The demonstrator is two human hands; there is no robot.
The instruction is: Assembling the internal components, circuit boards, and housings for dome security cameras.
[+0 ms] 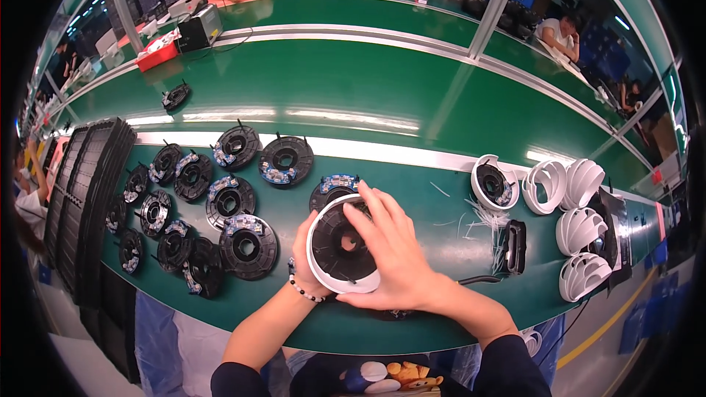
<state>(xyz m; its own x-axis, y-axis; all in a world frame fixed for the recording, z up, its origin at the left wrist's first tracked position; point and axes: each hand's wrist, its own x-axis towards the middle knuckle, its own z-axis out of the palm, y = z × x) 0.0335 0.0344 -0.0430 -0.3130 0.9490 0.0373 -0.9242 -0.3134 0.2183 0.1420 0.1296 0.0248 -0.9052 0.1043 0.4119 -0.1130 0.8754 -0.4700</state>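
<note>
The left hand (302,251) is closed around the left side of a white ring-shaped housing (328,282), most of its fingers hidden behind the rim; the right hand (401,250) is clamped on the other side, its fingers reaching over the rim onto the black disc (329,241) that sits inside, its thumb at the lower edge; the housing is thus between both hands, over the green table (441,316). Just beyond the hands lies a black disc with a blue circuit board (339,183); left of the left hand many similar discs (248,248) lie spread out, with stacked black trays (87,209) farther left. To the right of the right hand are pale strips (482,222) and a black oblong part (516,247); beyond these, a white shell holding a disc (479,192); farthest right, nested white shells (581,231).
</note>
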